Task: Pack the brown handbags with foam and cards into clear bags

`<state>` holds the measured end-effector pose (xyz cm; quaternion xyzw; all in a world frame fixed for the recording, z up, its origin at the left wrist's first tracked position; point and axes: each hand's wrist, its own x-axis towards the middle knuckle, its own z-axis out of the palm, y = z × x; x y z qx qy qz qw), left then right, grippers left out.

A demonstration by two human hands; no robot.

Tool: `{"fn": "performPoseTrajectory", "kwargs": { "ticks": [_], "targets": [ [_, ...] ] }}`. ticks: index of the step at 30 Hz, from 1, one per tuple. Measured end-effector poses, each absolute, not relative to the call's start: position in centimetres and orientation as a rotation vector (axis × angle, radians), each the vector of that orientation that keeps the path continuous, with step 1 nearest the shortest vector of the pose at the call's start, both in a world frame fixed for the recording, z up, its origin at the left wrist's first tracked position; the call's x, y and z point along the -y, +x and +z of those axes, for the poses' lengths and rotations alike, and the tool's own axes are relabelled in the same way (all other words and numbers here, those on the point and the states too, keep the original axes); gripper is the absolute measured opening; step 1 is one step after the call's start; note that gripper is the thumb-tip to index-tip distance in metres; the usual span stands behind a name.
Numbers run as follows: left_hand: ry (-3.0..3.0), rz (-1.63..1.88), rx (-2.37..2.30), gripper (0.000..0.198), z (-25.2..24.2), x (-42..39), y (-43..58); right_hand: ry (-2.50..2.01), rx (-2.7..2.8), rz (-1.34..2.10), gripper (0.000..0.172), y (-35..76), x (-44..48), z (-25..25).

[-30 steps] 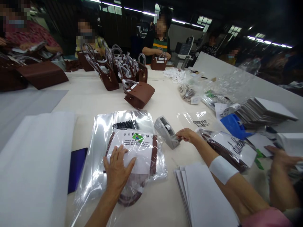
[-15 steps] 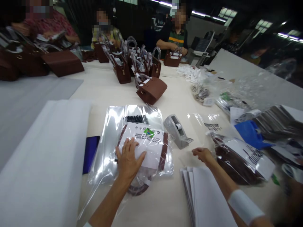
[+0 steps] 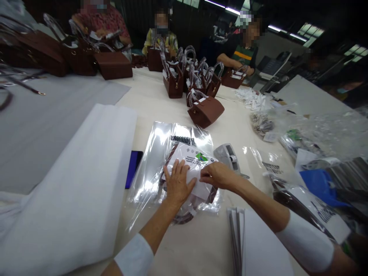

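Observation:
A brown handbag point(image 3: 213, 194) lies flat in a clear plastic bag point(image 3: 156, 140), its wrapped handle point(image 3: 184, 218) toward me. A white printed sheet point(image 3: 188, 150) with a green mark covers most of its front. My left hand point(image 3: 177, 183) rests on the sheet with fingers spread. Close to its right, my right hand point(image 3: 217, 175) is pinched low over the sheet; what is between its fingertips is hidden. A grey tape dispenser point(image 3: 227, 155) stands just beyond my right hand.
White sheeting point(image 3: 77, 184) lies at left beside a blue-purple flat object point(image 3: 133, 168). Folded white sheets point(image 3: 261, 241) lie front right, near a bagged brown item point(image 3: 299, 203) and a blue object point(image 3: 322, 186). Brown handbags point(image 3: 207, 111) stand farther back, where co-workers point(image 3: 238, 57) handle others.
My right hand has moved left from beside the tape dispenser to over the sheet, fingers still pinched. My left hand stays spread on the sheet. The view has turned left.

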<state>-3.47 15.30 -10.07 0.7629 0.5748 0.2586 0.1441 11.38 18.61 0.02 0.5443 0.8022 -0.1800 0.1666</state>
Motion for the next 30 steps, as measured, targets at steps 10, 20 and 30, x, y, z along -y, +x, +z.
{"fn": "performPoseTrajectory", "kwargs": {
  "ticks": [10, 20, 30],
  "targets": [
    [2.154, 0.780, -1.628, 0.036, -10.5, -15.3, -4.0, 1.648, -2.080, -0.192, 0.028, 9.3, -19.6, -2.5],
    [2.166, 0.758, -1.626, 0.037, -10.7, -15.3, -3.8, 1.767, -2.031, -0.145, 0.064, 10.6, -21.3, -3.0],
    [2.172, 0.734, -1.620, 0.038, -10.5, -15.4, -3.8, 2.080, -2.029, 0.200, 0.031, 16.3, -20.3, -0.6]
  ]
}}
